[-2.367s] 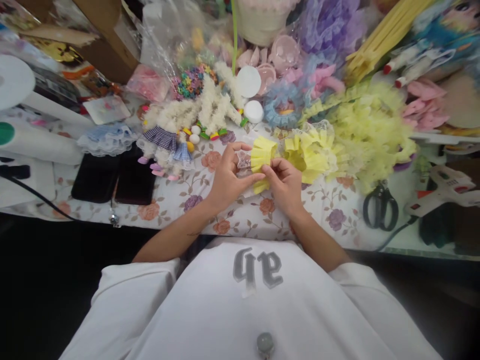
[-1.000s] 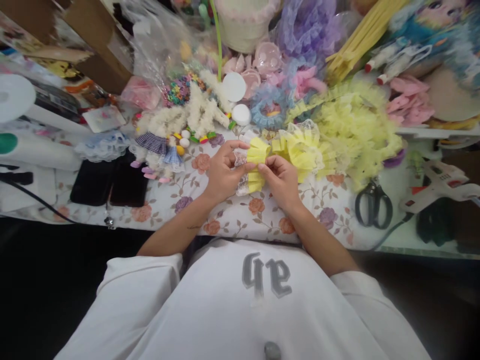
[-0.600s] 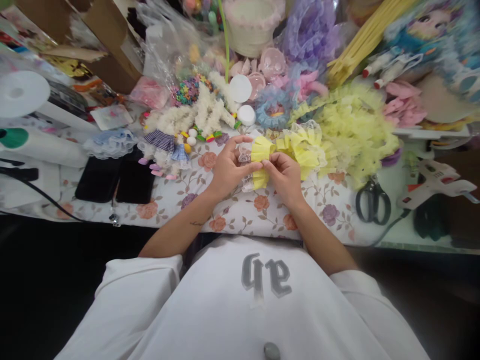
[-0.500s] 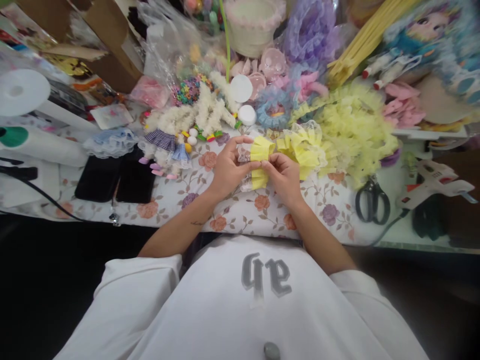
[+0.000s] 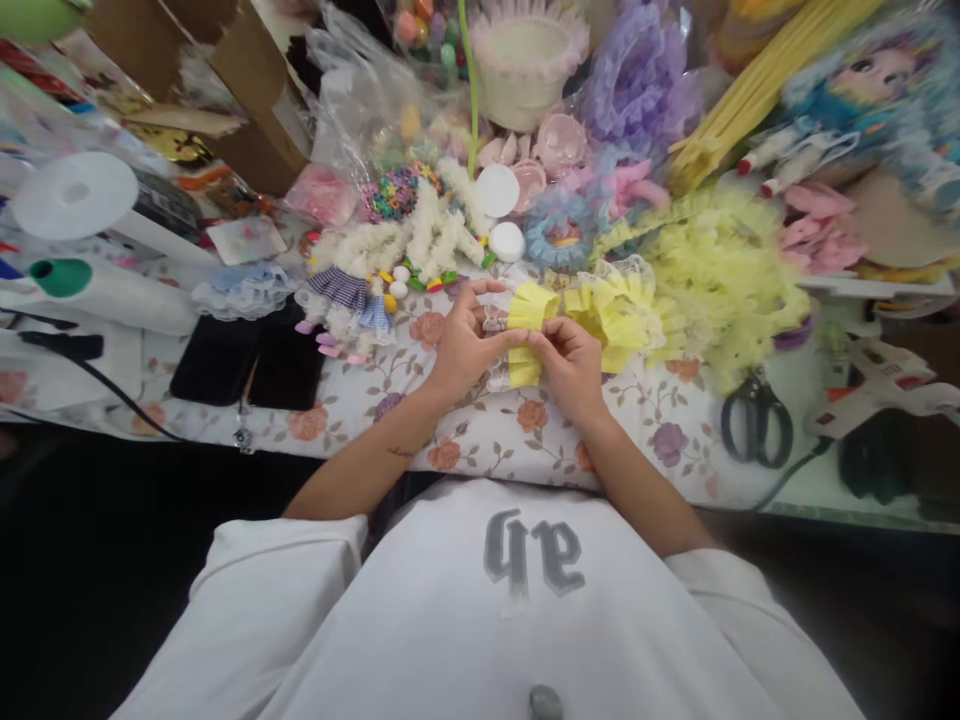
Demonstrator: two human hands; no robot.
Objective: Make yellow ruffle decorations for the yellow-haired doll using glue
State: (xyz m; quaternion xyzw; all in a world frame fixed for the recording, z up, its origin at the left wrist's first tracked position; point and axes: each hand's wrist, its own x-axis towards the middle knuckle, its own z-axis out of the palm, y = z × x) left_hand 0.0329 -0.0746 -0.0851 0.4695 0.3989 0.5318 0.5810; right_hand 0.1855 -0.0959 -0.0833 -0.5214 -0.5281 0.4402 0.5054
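Observation:
Between both hands is a strip of yellow pleated ribbon (image 5: 534, 303) with white lace along its left edge. My left hand (image 5: 466, 345) grips it from the left, thumb pressed on the ribbon and fingers behind it. From the right, my right hand (image 5: 571, 362) pinches the same ribbon, its thumb and fingertips close to the left thumb. More gathered yellow ribbon with lace (image 5: 624, 305) lies just beyond the right hand; whether it joins the held strip I cannot tell. Yellow ruffled tulle (image 5: 720, 265) is heaped farther right.
Black-handled scissors (image 5: 756, 420) and a white glue gun (image 5: 874, 385) lie at the right. Two dark phones (image 5: 214, 358) and small dressed dolls (image 5: 345, 295) are at the left. Behind stand a cream pot (image 5: 529, 60), purple tulle (image 5: 637, 85) and white round discs (image 5: 496, 190).
The whole view has shifted slightly, with the table things appearing a little farther right and lower. Both hands keep hold of the yellow ribbon in nearly the same pose.

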